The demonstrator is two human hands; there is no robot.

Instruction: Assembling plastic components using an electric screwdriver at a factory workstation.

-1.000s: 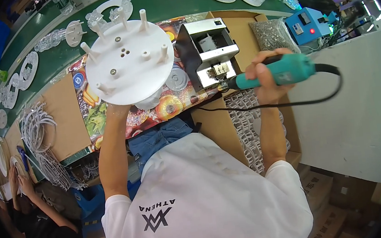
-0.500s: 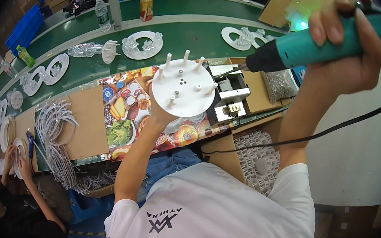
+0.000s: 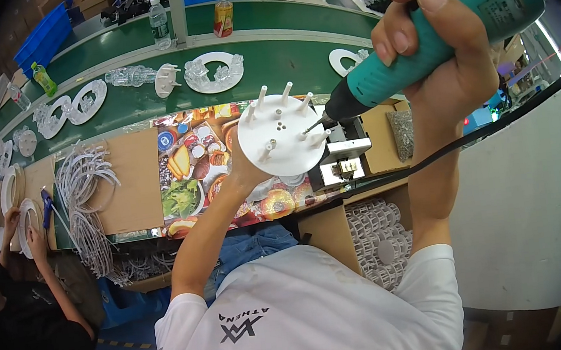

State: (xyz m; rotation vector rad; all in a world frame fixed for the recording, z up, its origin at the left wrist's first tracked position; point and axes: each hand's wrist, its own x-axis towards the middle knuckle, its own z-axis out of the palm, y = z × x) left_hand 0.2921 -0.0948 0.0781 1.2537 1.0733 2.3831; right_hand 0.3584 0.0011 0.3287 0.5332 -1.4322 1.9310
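Note:
My left hand (image 3: 247, 167) is closed on the near left side of a round white plastic disc (image 3: 279, 149) with several upright pegs; most of its fingers are hidden beneath. In my right hand (image 3: 448, 41) is a teal electric screwdriver (image 3: 405, 59) with a black nose, its fingers wrapped round the body. The bit (image 3: 316, 125) slants down to the left, its tip at the disc's right part among the pegs. Whether the tip touches a screw is too small to tell. Just right of the disc stands a black and metal device (image 3: 343, 151) on the bench.
A bag of small screws (image 3: 401, 133) lies beyond the device. An open carton of white plastic parts (image 3: 383, 243) stands below the bench. White cables (image 3: 84, 195) hang off the front edge. Ring assemblies (image 3: 215, 72) sit on the green conveyor (image 3: 267, 46). At left, another person's hands (image 3: 34, 238) hold a ring.
My right hand has brought the screwdriver left and tilted it, so its bit now reaches the disc. The disc stays in my left hand, nearly unmoved.

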